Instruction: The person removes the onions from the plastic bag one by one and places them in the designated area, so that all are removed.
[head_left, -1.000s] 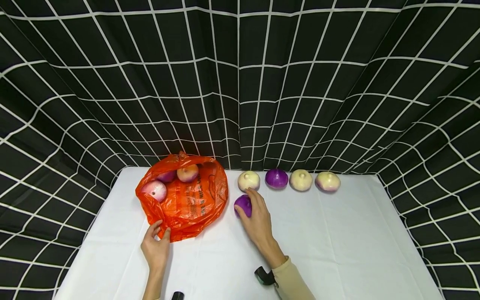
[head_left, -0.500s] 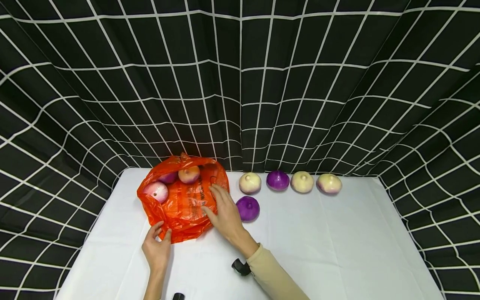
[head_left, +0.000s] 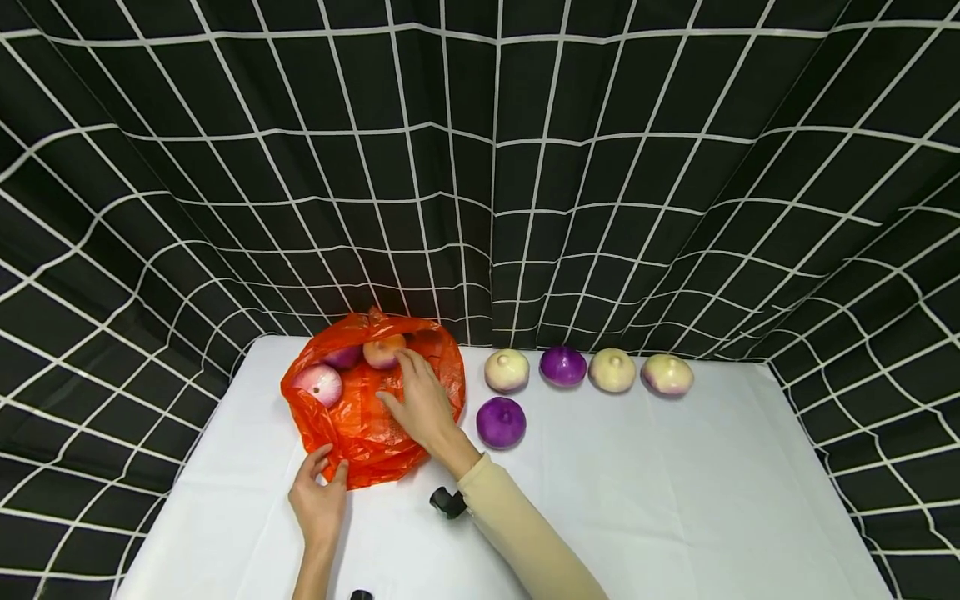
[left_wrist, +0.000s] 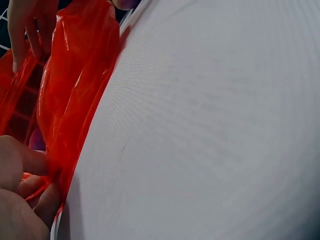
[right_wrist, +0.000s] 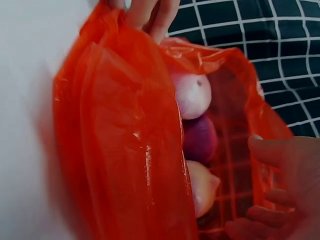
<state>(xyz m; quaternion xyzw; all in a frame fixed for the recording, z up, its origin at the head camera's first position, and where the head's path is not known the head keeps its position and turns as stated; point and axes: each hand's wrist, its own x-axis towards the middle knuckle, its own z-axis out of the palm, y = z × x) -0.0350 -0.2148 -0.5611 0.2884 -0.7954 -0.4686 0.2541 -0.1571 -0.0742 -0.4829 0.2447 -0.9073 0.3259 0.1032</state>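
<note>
Your left hand, at seven o'clock from the middle of the red bag, pinches the near edge of its mouth between thumb and fingers. The bag lies with its mouth open on the white tablecloth.

Your right hand is over the bag's opening, fingers loosely extended and apart, with nothing in them. Your wrist lies toward five o'clock from those fingertips, in a beige sleeve. The right wrist view shows a gap between your fingers and the peach onion; you cannot tell from these views whether that hand brushes the bag.

Inside the bag, from its middle, the peach onion sits at twelve o'clock, a dark purple onion at eleven and a pink-and-white onion at ten.

Outside, at three o'clock from the bag, you have a bright purple onion. A cream onion is just beside it at twelve o'clock, starting a row of four that runs toward three o'clock.
</note>
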